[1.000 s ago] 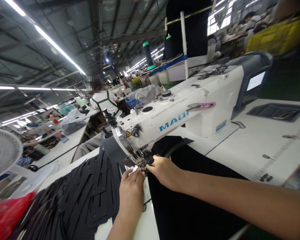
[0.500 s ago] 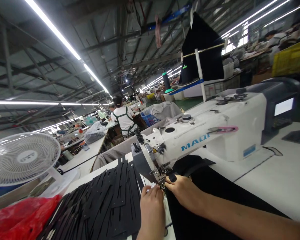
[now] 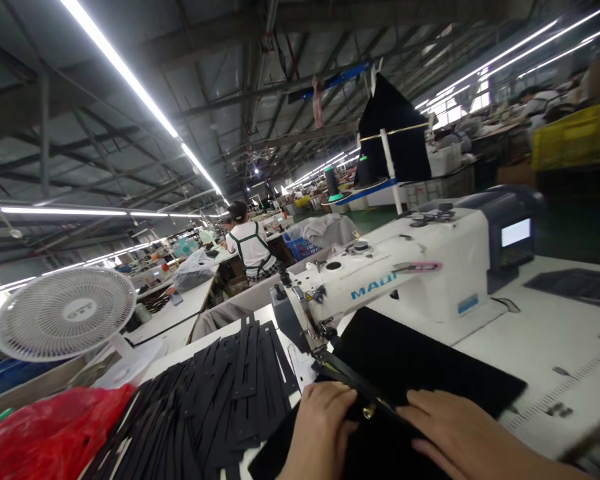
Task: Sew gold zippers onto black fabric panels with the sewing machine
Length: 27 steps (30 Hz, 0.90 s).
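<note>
Blue "MAQ" on sewing machine point(image 3: 405, 280)

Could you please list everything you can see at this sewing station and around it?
sewing machine: one, white with blue lettering, on the table behind the hands
black fabric: one piece, under the machine arm and both hands
zip: one, dark with a brass pull, lying across the fabric
black strips: a stack, left of the machine
fan: one, white, far left
red bag: one, bottom left corner
pink snips: one pair, on top of the machine
co-worker: one, white shirt, seated with their back to the camera
yellow crate: one, far right
left hand: flat on the fabric beside the zip
right hand: flat on the fabric, right of the zip pull
</note>
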### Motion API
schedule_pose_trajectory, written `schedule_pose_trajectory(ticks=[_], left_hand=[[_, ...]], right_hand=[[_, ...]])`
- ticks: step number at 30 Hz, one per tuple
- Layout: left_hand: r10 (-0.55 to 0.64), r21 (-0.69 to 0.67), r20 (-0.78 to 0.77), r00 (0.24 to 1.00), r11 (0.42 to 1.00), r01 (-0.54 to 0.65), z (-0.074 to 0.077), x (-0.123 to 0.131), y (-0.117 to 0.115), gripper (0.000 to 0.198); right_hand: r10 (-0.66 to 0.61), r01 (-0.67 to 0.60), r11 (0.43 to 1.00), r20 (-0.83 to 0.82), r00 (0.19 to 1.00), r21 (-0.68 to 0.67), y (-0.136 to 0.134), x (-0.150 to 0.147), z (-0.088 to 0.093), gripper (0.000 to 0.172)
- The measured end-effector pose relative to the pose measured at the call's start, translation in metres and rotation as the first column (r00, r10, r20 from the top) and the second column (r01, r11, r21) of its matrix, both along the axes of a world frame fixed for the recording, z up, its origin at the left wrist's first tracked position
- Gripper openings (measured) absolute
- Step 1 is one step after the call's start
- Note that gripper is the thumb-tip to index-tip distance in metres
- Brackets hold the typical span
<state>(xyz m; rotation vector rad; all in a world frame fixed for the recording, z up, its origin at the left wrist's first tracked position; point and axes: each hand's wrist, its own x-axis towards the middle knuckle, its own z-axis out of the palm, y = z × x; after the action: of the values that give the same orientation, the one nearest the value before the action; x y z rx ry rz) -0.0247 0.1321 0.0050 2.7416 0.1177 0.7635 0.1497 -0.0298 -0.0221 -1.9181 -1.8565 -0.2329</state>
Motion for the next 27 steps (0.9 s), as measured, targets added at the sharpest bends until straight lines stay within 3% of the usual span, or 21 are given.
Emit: schedule_pose_trajectory(ticks=[3,6,9,14,17,21,24,27], left_hand=[[-0.006,-0.17,-0.134,0.991,0.985,-0.017,0.031,0.011,-0.015,0.04],[-0.006,-0.19,-0.222,0.975,0.981,-0.037,0.047,0.019,-0.016,0.026],[0.062,-0.142,-0.235,0.97,0.985,-0.097,0.043,0.025,-0.004,0.02],[0.217,-0.068,-0.191,0.957,0.97,-0.233,0.035,0.028,0.001,0.014],[0.108,-0.085,-0.197,0.975,0.988,-0.127,0.048,0.021,-0.016,0.021],[-0.016,-0.17,-0.152,0.988,0.985,-0.011,0.071,0.014,-0.037,0.033],[-0.053,-0.152,-0.115,0.992,0.988,0.036,0.08,0.018,-0.039,0.031],[-0.104,-0.207,-0.022,0.994,0.973,0.097,0.082,0.024,-0.034,0.027]], right_hand=[[0.035,-0.084,0.981,-0.269,0.963,-0.173,-0.019,-0.016,0.028,0.012],[-0.005,-0.105,0.96,-0.39,0.921,-0.259,-0.022,-0.019,0.05,0.023],[0.025,-0.129,0.964,-0.405,0.914,-0.231,-0.022,-0.022,0.053,0.027],[0.143,-0.183,0.981,-0.378,0.915,-0.07,-0.028,-0.029,0.035,0.023],[0.061,-0.121,0.988,-0.479,0.876,-0.095,-0.027,-0.022,0.035,0.033],[0.033,-0.086,0.994,-0.597,0.802,-0.061,-0.017,-0.009,0.058,0.038],[0.049,-0.056,0.998,-0.511,0.858,0.001,-0.009,-0.015,0.078,0.038],[0.035,0.005,0.986,-0.229,0.973,0.169,-0.002,-0.046,0.077,0.03]])
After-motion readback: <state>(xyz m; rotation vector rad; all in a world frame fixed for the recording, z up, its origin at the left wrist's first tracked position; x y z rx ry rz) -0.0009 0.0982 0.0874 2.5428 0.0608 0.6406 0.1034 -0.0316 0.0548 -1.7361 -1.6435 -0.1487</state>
